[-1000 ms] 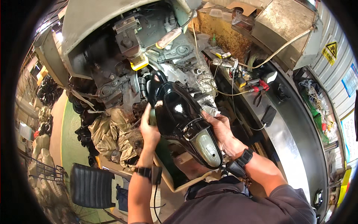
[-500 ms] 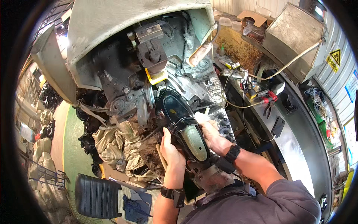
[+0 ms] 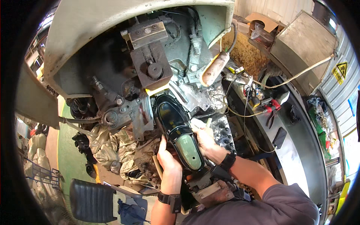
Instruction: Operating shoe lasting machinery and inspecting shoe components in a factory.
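Note:
A black shoe upper (image 3: 163, 119) is stretched over a green shoe last (image 3: 187, 147), lying lengthwise in front of the machine, its far end close to the yellow-edged block (image 3: 152, 65). My left hand (image 3: 168, 159) presses on the near left side, thumb up along the edge, its other fingers partly hidden beneath. On the opposite side my right hand (image 3: 207, 140) grips the shoe near the middle. Something white covers the right fingertips; I cannot make out what. Beside them a pale stick-like piece (image 3: 209, 122) sticks up.
A hanging pinkish cylinder with a cable (image 3: 214, 69) is right of the machine head. Red-handled pliers (image 3: 272, 110) and a black phone-like slab (image 3: 279, 137) lie on the metal bench. Pale sacks (image 3: 107, 150) are heaped at left, behind a black chair (image 3: 92, 200).
The shoe has turned so that more of its flat face and the green last shows. Both hands have turned with it and stay on its sides. My view has shifted somewhat.

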Tool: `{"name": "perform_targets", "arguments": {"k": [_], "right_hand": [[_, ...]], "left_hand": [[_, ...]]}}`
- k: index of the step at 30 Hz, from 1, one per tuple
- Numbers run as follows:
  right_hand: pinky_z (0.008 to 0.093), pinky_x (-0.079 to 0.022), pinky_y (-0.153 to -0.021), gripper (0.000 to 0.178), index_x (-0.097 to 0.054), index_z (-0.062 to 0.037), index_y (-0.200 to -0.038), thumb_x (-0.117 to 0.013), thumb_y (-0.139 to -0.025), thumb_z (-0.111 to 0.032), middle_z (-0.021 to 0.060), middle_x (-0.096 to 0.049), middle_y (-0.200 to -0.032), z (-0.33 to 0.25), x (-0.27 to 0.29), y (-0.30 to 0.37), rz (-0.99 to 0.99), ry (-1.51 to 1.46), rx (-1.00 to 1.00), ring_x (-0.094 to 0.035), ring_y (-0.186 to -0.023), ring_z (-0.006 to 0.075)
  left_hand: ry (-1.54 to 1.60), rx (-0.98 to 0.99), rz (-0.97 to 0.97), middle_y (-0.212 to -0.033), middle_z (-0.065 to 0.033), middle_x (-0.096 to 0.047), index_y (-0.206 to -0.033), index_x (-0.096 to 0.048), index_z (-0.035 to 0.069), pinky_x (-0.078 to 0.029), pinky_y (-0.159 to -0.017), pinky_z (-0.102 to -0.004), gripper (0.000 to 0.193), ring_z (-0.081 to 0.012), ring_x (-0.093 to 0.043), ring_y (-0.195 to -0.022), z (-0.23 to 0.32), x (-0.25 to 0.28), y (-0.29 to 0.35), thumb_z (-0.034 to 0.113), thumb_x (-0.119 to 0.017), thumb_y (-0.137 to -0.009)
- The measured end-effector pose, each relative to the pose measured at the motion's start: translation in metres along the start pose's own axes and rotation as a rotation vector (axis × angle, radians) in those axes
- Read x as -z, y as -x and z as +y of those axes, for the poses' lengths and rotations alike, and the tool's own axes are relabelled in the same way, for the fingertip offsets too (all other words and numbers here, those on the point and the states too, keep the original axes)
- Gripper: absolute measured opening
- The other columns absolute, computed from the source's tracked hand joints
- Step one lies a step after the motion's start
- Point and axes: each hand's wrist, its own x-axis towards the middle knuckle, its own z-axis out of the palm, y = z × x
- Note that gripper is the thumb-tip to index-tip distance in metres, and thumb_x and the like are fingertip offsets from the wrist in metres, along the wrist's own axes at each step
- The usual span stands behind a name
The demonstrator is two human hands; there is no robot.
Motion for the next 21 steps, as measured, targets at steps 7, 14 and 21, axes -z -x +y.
{"name": "perform_targets", "arguments": {"k": [7, 14, 21], "right_hand": [[0.0313, -0.058, -0.077, 0.023, -0.065, -0.0013, -0.118, -0.065, -0.095, -0.003, 0.0065, -0.07, -0.103, 0.004, 0.008, -0.007, -0.015, -0.037, -0.056, -0.067, -0.088, 0.0151], [0.029, -0.059, -0.077, 0.019, -0.067, -0.0016, -0.115, -0.067, -0.096, -0.007, 0.0052, -0.072, -0.103, 0.017, 0.019, -0.024, -0.125, -0.079, 0.011, -0.069, -0.086, 0.0125], [0.0286, -0.058, -0.072, 0.023, -0.066, -0.0001, -0.118, -0.067, -0.097, -0.008, 0.0058, -0.071, -0.102, 0.017, 0.012, -0.023, -0.151, -0.105, 0.05, -0.068, -0.083, 0.0137]], "left_hand": [[0.126, 0.01, -0.051, -0.112, -0.0113, -0.072, -0.116, -0.068, 0.003, -0.055, -0.09, -0.0405, 0.034, -0.0266, -0.069, -0.098, -0.012, 0.003, -0.014, 0.031, -0.054, -0.101], [0.179, -0.008, -0.101, -0.115, -0.0103, -0.072, -0.12, -0.067, 0.004, -0.054, -0.092, -0.0397, 0.039, -0.0269, -0.068, -0.1, -0.034, 0.034, -0.056, 0.034, -0.048, -0.103], [0.115, -0.074, -0.101, -0.111, -0.0101, -0.071, -0.115, -0.067, 0.0, -0.055, -0.088, -0.038, 0.033, -0.0234, -0.068, -0.098, -0.035, 0.036, -0.063, 0.026, -0.05, -0.103]]}}
